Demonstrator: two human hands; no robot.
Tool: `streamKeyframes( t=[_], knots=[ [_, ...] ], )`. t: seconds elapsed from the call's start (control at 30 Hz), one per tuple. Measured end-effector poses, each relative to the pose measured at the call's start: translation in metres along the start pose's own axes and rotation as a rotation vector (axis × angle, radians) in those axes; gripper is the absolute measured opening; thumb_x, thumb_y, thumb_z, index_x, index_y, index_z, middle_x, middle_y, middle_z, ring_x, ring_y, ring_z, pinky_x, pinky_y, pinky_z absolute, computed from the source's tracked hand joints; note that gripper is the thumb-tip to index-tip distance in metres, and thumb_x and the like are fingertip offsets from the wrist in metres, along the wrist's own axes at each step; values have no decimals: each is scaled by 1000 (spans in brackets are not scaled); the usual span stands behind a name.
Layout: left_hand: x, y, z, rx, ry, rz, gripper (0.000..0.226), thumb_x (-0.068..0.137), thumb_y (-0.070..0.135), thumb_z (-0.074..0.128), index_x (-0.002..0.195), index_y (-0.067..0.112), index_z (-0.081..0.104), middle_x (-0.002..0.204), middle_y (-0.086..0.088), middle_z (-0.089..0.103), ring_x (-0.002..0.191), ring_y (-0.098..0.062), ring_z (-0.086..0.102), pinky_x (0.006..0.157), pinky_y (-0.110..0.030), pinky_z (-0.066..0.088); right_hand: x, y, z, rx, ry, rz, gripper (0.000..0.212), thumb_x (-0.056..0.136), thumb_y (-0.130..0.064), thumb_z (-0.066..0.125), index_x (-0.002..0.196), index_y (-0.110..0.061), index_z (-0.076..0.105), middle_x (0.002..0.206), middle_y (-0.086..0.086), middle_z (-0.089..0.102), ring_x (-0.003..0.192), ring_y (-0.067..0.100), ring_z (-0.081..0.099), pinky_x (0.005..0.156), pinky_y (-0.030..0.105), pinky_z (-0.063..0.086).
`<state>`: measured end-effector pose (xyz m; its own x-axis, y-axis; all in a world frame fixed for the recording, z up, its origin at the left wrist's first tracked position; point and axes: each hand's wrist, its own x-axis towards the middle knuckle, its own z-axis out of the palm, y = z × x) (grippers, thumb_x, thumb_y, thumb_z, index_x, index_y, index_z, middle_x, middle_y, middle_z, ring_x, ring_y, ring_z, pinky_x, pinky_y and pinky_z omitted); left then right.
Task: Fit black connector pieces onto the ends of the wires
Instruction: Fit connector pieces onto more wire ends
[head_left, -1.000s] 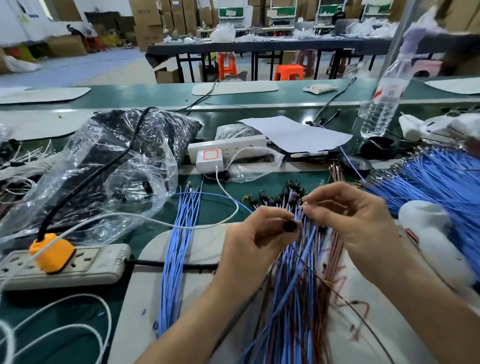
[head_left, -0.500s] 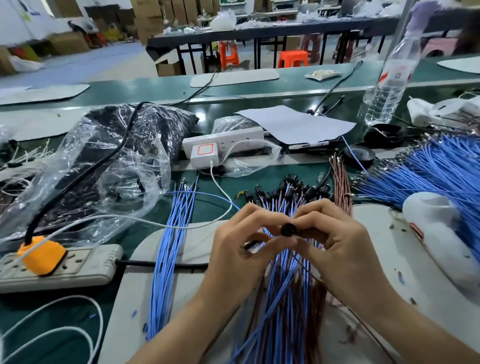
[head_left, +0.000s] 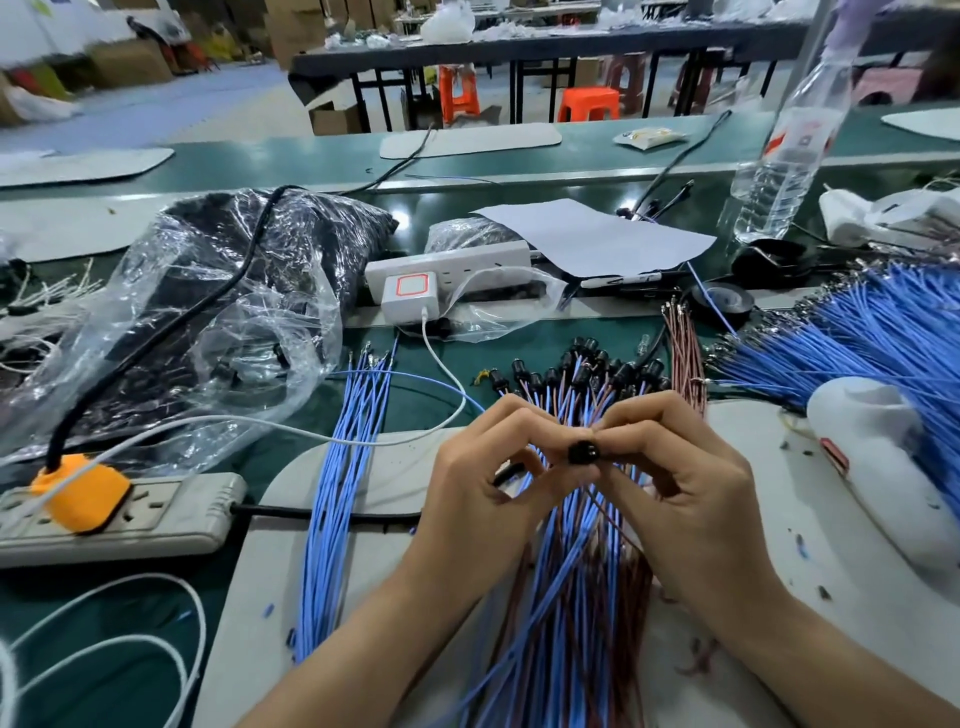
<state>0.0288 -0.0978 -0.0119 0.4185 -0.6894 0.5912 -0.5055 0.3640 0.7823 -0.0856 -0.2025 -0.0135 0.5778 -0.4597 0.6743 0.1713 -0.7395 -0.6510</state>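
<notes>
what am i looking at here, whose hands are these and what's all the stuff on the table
No machine here: a person works with bare hands, filmed by one camera worn on their head, looking down. The left hand and right hand meet at a small black connector, both pinching it; a thin brown wire trails from it. Behind the hands lie finished wires, each with its connector on. Left: a loose blue bundle, a power strip, a plastic bag. Right: a big pile of blue wires and a water bottle.
</notes>
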Motion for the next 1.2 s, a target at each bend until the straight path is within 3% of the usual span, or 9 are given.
streamKeyframes(
  t=[0.13,0.23,0.37,0.63,0.9,1.0,1.07,1.2],
  knots=[
    [-1,0,0,-2,21,10,16,80,11,73,93,15,66,88,9,59,76,-13,60,66,-32,52,1,0,2,34,-29,35,13,80,-19,69,90,-11,69,92,-1,59,85,9,62,75,24,55],
    [-1,0,0,19,28,32,20,79,5,73,95,15,66,87,5,60,75,-13,60,65,-26,49,1,2,3,-3,-64,42,25,81,-28,65,86,-4,71,89,1,59,82,8,60,74,19,52],
    [-1,0,-1,29,18,52,20,79,4,73,96,14,68,87,6,60,76,-12,60,65,-24,47,1,5,4,-61,-50,24,18,79,-19,68,82,-2,71,86,2,59,80,3,56,75,7,42],
    [-2,-1,1,88,24,104,18,78,4,74,95,7,69,87,-2,63,78,-16,62,66,-27,50,-1,8,6,-47,-95,93,8,76,-5,67,79,1,71,84,-2,58,75,3,56,70,7,41],
    [-5,0,2,19,39,59,21,80,2,72,97,12,66,89,-2,62,81,-19,65,73,-33,56,0,8,9,17,-166,141,13,79,-8,65,75,5,66,84,3,58,75,2,54,67,6,39],
    [-3,0,1,64,48,34,18,81,9,71,95,17,65,88,3,62,79,-14,63,67,-36,54,0,9,6,82,-171,197,5,81,-6,73,77,-7,70,86,3,61,76,2,59,70,7,45],
    [-1,-2,-2,102,70,37,19,81,15,71,97,21,64,89,5,63,79,-10,62,67,-29,51,2,8,0,131,-113,240,21,79,3,73,83,-18,70,91,1,62,81,5,63,73,10,49],
    [-2,-2,-2,91,88,-27,31,80,22,71,108,26,60,89,15,64,81,-2,64,73,-17,50,4,-5,-2,202,-54,157,24,74,-22,78,96,-21,70,97,-1,60,87,10,65,78,14,51]
  ],
)
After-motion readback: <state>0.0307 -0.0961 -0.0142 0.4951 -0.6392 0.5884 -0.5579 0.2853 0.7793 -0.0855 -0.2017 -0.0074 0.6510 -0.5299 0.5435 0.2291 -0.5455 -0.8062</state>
